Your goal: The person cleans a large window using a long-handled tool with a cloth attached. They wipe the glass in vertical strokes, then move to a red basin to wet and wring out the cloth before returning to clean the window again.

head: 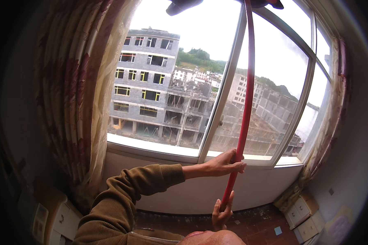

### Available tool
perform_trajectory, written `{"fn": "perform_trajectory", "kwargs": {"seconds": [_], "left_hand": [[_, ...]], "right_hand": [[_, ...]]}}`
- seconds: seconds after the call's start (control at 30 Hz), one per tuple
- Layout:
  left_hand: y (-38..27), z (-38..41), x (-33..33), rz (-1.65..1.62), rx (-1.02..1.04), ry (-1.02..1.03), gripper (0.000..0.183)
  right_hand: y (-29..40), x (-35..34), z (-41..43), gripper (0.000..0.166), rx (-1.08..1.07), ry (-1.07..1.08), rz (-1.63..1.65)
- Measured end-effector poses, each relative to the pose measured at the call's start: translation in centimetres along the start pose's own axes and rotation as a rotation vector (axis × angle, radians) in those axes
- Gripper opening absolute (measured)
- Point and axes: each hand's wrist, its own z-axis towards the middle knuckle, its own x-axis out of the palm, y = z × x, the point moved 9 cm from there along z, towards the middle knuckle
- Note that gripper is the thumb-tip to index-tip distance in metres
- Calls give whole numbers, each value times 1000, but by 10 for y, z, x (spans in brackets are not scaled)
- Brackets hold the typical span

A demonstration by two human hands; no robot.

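Note:
A long red pole point(247, 107) runs from the top edge of the view down to the lower middle, in front of a sliding window point(306, 76). My left hand point(224, 163), at the end of a brown ribbed sleeve, grips the pole near the sill's height. Lower down, my right hand point(222, 214) holds the pole's bottom end between thumb and fingers. Dark objects point(185, 5) show at the top edge near the pole's upper end; what they are cannot be told.
A patterned curtain point(70, 92) with a sheer layer hangs at the left, another curtain point(340, 92) at the right. White drawer cabinets stand at lower left point(61, 219) and lower right point(303, 214). A light blue square point(277, 231) lies on the dark floor.

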Motion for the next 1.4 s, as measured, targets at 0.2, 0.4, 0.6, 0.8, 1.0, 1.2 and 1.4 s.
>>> {"fn": "perform_trajectory", "kwargs": {"seconds": [0.2,0.4,0.6,0.8,1.0,1.2,1.4], "left_hand": [[70,0,12,-389,-119,-103,27],[122,-61,10,-314,-161,-246,19],[138,-90,-11,-355,-194,-306,19],[154,-120,-32,-267,-227,-424,21],[110,-82,-108,-107,-141,-568,25],[17,27,-219,143,9,-737,23],[-60,62,-256,877,20,-847,65]], "right_hand": [[-141,-17,-116,12,389,174,51],[-186,-5,-186,14,451,347,182],[-170,21,-192,19,569,515,159],[-154,33,-215,22,493,535,52],[-130,96,-164,22,486,474,99],[-53,155,-14,34,351,499,324],[-43,197,22,46,521,592,623]]}}
